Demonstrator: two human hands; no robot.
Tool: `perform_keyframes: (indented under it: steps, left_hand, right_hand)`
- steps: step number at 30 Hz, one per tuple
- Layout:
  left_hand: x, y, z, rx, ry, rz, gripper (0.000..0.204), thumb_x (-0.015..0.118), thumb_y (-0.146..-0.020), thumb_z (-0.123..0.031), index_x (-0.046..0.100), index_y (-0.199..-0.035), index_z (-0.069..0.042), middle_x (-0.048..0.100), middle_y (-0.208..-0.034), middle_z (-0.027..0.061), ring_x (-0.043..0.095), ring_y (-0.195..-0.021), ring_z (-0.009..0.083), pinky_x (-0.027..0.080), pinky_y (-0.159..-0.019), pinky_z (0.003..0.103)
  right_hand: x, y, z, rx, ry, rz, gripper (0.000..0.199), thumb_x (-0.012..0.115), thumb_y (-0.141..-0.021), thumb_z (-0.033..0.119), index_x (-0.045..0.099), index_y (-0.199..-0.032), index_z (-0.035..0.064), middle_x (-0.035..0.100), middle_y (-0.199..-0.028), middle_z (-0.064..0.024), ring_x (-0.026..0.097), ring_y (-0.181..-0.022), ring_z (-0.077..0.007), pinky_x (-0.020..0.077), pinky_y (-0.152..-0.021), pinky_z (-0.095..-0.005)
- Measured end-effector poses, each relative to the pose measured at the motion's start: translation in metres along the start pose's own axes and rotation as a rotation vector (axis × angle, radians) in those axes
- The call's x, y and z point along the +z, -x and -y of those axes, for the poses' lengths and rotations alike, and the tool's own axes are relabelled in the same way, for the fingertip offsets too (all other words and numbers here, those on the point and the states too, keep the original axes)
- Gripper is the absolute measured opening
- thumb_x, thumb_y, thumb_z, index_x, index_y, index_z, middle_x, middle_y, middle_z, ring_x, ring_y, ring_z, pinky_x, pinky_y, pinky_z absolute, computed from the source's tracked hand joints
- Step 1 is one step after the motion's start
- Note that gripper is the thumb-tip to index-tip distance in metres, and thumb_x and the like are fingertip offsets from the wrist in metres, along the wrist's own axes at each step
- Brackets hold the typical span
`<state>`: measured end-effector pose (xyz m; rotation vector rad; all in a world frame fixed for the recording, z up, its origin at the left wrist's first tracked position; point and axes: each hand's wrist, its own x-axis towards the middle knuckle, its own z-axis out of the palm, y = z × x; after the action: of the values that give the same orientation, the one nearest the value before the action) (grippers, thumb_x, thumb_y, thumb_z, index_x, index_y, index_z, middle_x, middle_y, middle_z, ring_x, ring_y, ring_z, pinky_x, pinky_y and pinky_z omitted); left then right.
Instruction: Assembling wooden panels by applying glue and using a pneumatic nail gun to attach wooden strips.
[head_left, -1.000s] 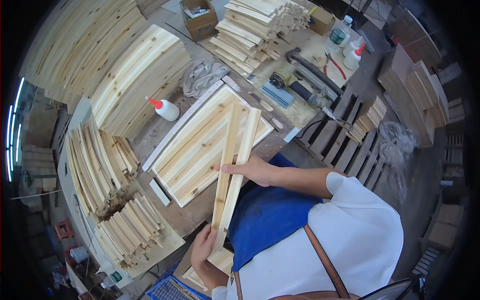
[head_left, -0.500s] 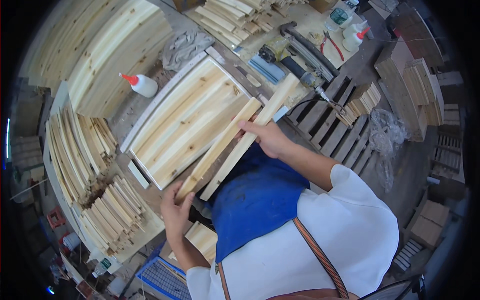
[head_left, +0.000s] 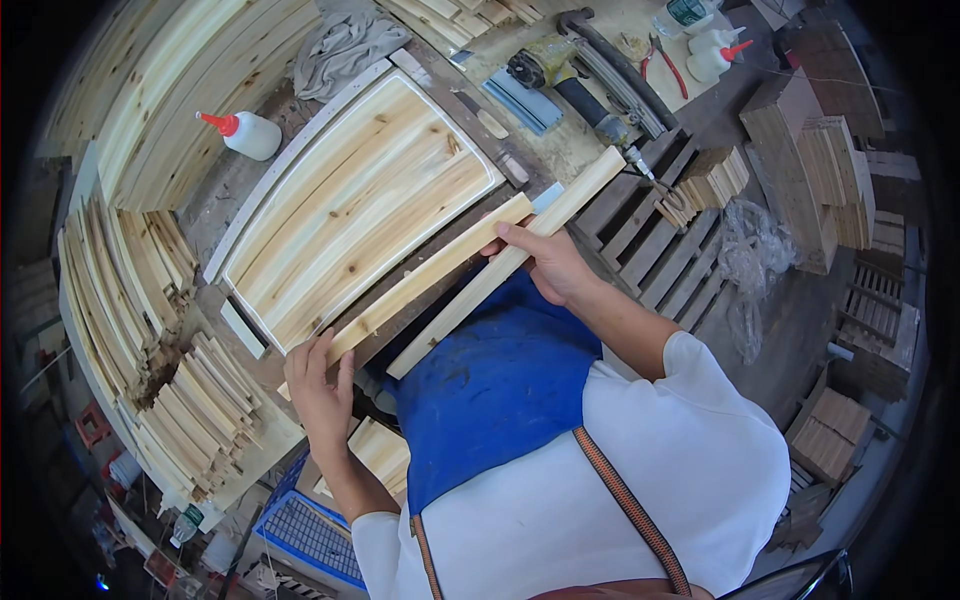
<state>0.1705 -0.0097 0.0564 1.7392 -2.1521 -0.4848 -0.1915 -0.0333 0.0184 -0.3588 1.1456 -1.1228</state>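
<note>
Left hand: Your left hand (head_left: 322, 385) is closed around the near end of the inner wooden slat (head_left: 425, 280), fingers curled over its top face and thumb along its edge.
Right hand: Your right hand (head_left: 548, 262) pinches the outer wooden slat (head_left: 505, 265) about midway, fingers over the top, and also touches the far end of the inner one.
Slats: The two pale strips lie side by side at the near edge of the workbench (head_left: 215, 195), slanting from near left to far right, partly out over your blue apron (head_left: 495, 385).
Panel: Just beyond them sits a framed panel of boards (head_left: 360, 205), flat in its jig.
Beyond: A glue bottle with a red nozzle (head_left: 245, 135) lies to the far left, a grey rag (head_left: 340, 45) and a nail gun (head_left: 575, 70) farther off.
Risk: The outer slat is held at one point only, so its near end could swing or drop off the bench edge; two loose strips may also slide apart, since each hand mainly governs one.
</note>
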Motion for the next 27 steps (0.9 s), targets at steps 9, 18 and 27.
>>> perform_keyframes:
  steps: [9,18,27]
  left_hand:
    - [0.017,0.007,-0.020,0.111,-0.002,-0.135,0.043,0.082,-0.085,-0.012,0.069,-0.126,-0.009,0.068,-0.117,0.0143,0.064,-0.110,0.0360,0.050,-0.096,0.046]
    - [0.073,-0.029,-0.064,0.283,0.026,-0.234,0.035,0.077,-0.082,-0.012,0.069,-0.116,-0.007,0.066,-0.117,0.0111,0.064,-0.110,0.0320,0.052,-0.094,0.045]
    - [0.089,-0.040,-0.063,0.351,0.035,-0.312,0.035,0.062,-0.084,-0.015,0.065,-0.117,-0.003,0.063,-0.104,0.0089,0.060,-0.103,0.0265,0.049,-0.093,0.039]
  right_hand:
    - [0.016,-0.001,0.002,-0.023,0.015,0.065,0.045,0.069,-0.101,0.018,0.059,-0.139,-0.0046,0.071,-0.108,-0.0078,0.070,-0.094,-0.0147,0.0555,-0.089,-0.0309]
    - [-0.027,-0.013,0.008,-0.029,0.062,0.058,0.048,0.064,-0.104,0.017,0.051,-0.146,-0.0038,0.066,-0.111,-0.0090,0.065,-0.094,-0.0145,0.0521,-0.091,-0.0288]
    - [-0.034,-0.022,0.013,-0.026,0.026,0.003,0.033,0.066,-0.104,0.016,0.058,-0.133,0.0018,0.066,-0.105,-0.0069,0.064,-0.097,-0.0181,0.0523,-0.095,-0.0339]
